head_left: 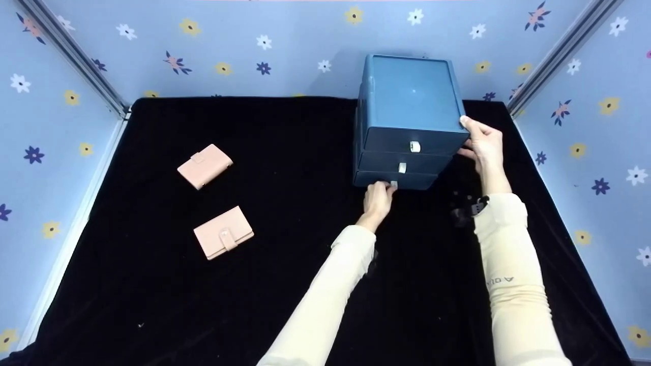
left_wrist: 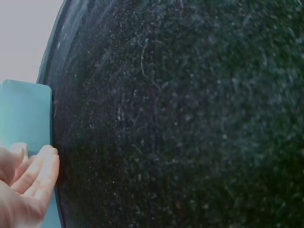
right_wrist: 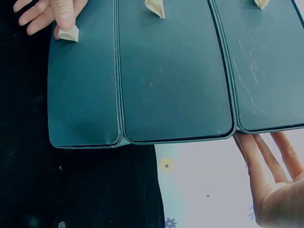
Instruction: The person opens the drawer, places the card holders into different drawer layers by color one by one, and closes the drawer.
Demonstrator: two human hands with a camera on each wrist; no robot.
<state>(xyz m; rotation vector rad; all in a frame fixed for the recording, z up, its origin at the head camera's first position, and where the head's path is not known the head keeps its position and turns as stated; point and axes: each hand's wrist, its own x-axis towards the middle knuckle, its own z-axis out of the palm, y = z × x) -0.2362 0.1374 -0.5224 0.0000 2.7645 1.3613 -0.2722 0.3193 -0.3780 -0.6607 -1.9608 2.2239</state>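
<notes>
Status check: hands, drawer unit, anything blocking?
Left hand pinches bottom drawer tab. Right hand steadies drawer unit. Drawers shut. Nothing blocking.

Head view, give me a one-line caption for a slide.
Left hand pinches the bottom drawer's tab while the right hand steadies the blue drawer unit.

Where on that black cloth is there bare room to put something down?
Bare cloth lies along the near edge, below the two pink wallets, and in the middle strip between the wallets and the blue drawer chest. It is crowded in front of the chest, where the left hand and right hand work.
</notes>
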